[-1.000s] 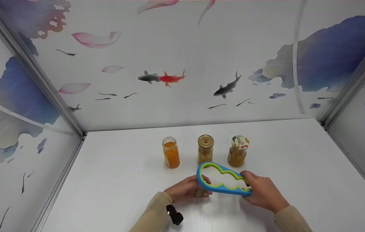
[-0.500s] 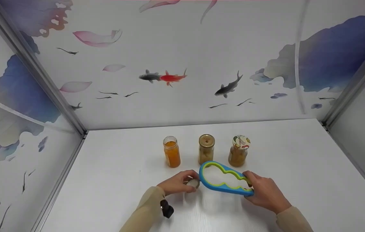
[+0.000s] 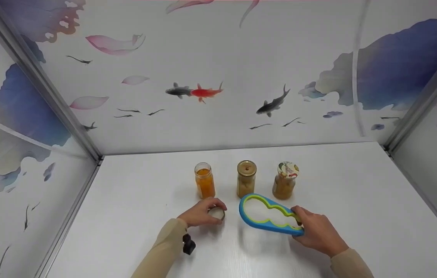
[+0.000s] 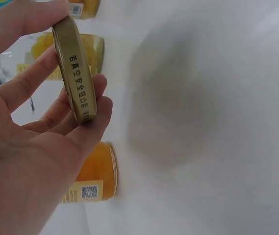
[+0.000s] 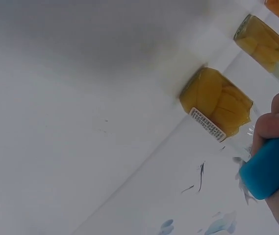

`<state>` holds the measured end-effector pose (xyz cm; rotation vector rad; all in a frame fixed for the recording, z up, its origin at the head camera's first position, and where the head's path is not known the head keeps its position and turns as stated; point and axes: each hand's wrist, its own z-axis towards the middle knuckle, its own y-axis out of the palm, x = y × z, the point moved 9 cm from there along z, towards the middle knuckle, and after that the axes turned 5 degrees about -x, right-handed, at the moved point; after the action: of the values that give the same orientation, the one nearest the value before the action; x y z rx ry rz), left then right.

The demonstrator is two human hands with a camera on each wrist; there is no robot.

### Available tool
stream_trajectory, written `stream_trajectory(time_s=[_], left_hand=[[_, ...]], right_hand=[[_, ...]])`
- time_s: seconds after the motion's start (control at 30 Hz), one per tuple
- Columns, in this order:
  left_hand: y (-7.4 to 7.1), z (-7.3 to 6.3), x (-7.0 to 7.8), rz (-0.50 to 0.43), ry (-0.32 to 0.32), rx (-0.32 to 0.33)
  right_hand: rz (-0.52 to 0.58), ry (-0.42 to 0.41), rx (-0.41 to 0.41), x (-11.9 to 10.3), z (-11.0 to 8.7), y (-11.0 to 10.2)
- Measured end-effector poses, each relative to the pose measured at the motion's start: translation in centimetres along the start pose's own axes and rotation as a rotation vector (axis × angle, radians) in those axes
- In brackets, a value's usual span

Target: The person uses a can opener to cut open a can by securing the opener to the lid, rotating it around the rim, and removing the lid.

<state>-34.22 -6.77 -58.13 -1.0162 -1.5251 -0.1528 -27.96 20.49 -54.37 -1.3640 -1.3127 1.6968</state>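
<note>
My left hand (image 3: 202,213) pinches a gold metal jar lid (image 4: 75,71) by its edge, with dark printed characters along the rim in the left wrist view. Just beyond that hand stands an uncapped glass jar of orange contents (image 3: 205,185). My right hand (image 3: 317,229) grips the handle end of a blue jar opener (image 3: 255,224) with a wavy lime-green inner edge, held above the table. Behind the opener are a jar with a gold lid (image 3: 246,179) and a jar with a patterned lid (image 3: 285,181). In the right wrist view, only the opener's blue handle end (image 5: 269,169) shows.
The white table (image 3: 133,216) reaches back to a white wall (image 3: 226,127) painted with fish and petals. Side panels with metal corner posts (image 3: 87,143) close it in on the left and right. The jars stand in a row near the back.
My left hand has moved left with the lid, away from the jar opener and closer to the uncapped jar. The right hand and opener have stayed almost still.
</note>
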Motion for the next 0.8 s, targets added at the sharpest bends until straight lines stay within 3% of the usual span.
stream_trajectory(time_s=[0.3, 0.57, 0.8], left_hand=[[-1.7, -0.5, -1.9, 0.096, -0.079, 0.07], [-2.4, -0.6, -2.2, 0.156, -0.06, 0.117], [-2.5, -0.4, -3.2, 0.292, -0.122, 0.126]], right_hand=[[0.008, 0.005, -0.024, 0.0, 0.0, 0.4], [-0.027, -0.057, -0.014, -0.2, -0.1, 0.6], [-0.028, -0.07, -0.012, -0.2, -0.1, 0.7]])
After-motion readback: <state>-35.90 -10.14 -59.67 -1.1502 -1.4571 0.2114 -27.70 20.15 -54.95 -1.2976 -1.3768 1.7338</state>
